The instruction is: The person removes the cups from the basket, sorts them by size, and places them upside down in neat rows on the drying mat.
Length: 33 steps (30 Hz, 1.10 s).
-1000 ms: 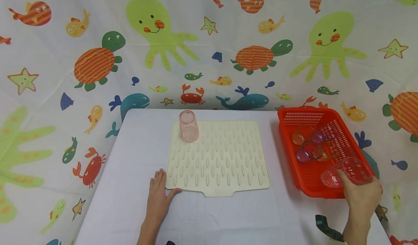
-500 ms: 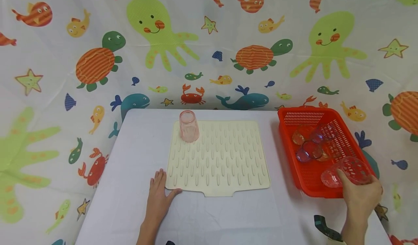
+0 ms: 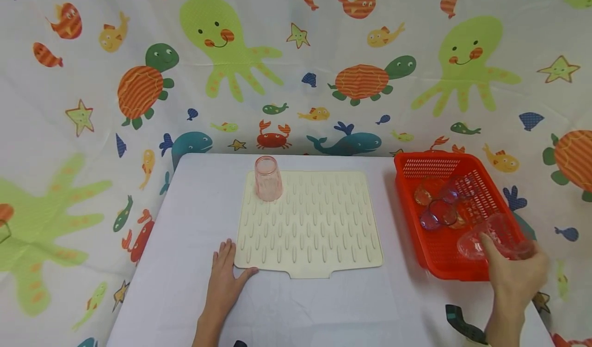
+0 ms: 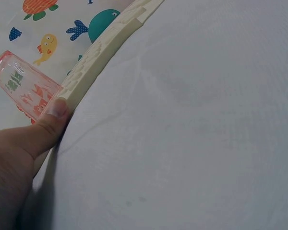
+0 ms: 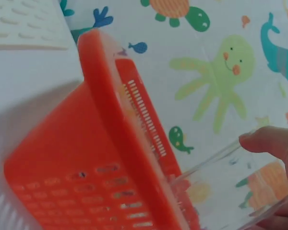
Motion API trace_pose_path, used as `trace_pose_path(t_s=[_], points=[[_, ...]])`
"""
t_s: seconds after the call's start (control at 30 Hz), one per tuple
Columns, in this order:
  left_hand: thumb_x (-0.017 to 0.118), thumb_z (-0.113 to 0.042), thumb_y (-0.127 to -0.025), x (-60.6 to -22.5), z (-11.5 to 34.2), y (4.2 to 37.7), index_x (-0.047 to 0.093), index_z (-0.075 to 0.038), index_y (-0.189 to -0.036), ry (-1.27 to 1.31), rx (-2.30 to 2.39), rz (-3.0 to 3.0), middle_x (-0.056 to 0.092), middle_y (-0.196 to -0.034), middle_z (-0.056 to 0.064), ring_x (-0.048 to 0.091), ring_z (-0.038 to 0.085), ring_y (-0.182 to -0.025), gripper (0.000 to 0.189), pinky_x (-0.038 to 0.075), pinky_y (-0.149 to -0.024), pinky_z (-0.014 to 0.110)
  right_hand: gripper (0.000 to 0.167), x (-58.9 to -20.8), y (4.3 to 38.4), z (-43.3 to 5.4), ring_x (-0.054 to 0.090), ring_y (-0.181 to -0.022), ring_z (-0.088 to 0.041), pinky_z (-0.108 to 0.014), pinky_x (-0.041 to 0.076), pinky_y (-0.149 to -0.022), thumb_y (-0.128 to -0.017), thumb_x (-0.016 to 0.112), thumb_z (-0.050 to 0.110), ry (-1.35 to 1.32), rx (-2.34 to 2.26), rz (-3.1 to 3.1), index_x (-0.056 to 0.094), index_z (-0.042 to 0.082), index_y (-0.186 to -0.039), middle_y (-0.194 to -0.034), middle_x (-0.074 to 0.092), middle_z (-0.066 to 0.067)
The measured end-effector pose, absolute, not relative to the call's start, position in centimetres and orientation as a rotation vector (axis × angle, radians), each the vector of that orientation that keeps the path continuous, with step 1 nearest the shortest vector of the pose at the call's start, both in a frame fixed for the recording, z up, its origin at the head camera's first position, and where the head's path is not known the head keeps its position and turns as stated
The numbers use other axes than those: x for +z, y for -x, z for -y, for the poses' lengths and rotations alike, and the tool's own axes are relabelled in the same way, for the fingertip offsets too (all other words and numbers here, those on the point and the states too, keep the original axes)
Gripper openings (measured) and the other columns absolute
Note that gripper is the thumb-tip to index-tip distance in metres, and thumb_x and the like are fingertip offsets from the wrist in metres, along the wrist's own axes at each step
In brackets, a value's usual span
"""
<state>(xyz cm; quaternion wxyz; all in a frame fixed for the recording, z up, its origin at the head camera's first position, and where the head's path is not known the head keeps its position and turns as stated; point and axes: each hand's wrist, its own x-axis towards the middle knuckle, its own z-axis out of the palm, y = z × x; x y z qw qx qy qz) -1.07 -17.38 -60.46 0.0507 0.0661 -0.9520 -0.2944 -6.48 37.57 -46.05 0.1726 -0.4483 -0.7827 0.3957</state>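
My right hand (image 3: 518,277) grips a clear drinking glass (image 3: 473,243) near its mouth, thumb on the near side. The glass lies tilted over the front right part of a red plastic basket (image 3: 455,275), base pointing left. In the right wrist view, the thumb and fingers pinch the glass (image 5: 218,191) beside the basket's rim. My left hand (image 3: 224,280) rests at the front left corner of a cream ridged drying mat (image 3: 314,229), fingers along its side and thumb on its front edge. A pink-tinted glass (image 3: 268,185) stands upside down at the mat's back left corner.
Several coloured glasses lie in the basket, among them a purple glass (image 3: 431,221) and an amber glass (image 3: 422,195). White cloth (image 3: 203,208) covers the table. A sea-animal curtain (image 3: 296,90) hangs along the table's back and sides.
The right hand has shifted slightly right and turned, bringing the clear glass's mouth further right and lower. The curtain's left part has swung inward. The left hand has stayed put.
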Motion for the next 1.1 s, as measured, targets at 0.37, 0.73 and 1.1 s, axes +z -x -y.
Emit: trace_pose_path(t_s=[0.37,0.73,1.1], points=[[0.085,-0.047,-0.074,-60.3,17.5,1.1,0.035,0.008,-0.151,-0.207,-0.913,2.913,0.029,-0.162,0.024,0.022,0.041,-0.153,0.107,0.011,-0.131,0.051,0.075,-44.7,6.7,-35.4,0.036,-0.14,-0.007,-0.029,0.037,-0.123,-0.088,0.074,0.044,1.041,1.112,2.109,0.032,0.035,-0.15,-0.157,0.037,0.007],[0.084,-0.049,-0.074,-60.4,17.4,1.0,0.038,0.007,-0.15,-0.19,-0.903,2.867,0.033,-0.16,0.025,0.025,0.041,-0.152,0.105,0.012,-0.131,0.052,0.073,-42.8,6.9,-33.3,0.042,-0.13,-0.001,-0.025,0.042,-0.119,-0.085,0.079,0.041,0.883,1.055,2.085,0.042,0.033,-0.147,-0.149,0.046,0.008],[0.084,-0.048,-0.075,-60.5,17.4,1.0,0.039,0.008,-0.149,-0.19,-0.893,2.861,0.034,-0.16,0.025,0.026,0.041,-0.152,0.103,0.011,-0.132,0.05,0.066,-42.4,7.1,-31.9,0.049,-0.123,-0.003,-0.021,0.047,-0.114,-0.08,0.085,0.037,0.725,1.101,2.075,0.054,0.031,-0.137,-0.128,0.054,0.019]])
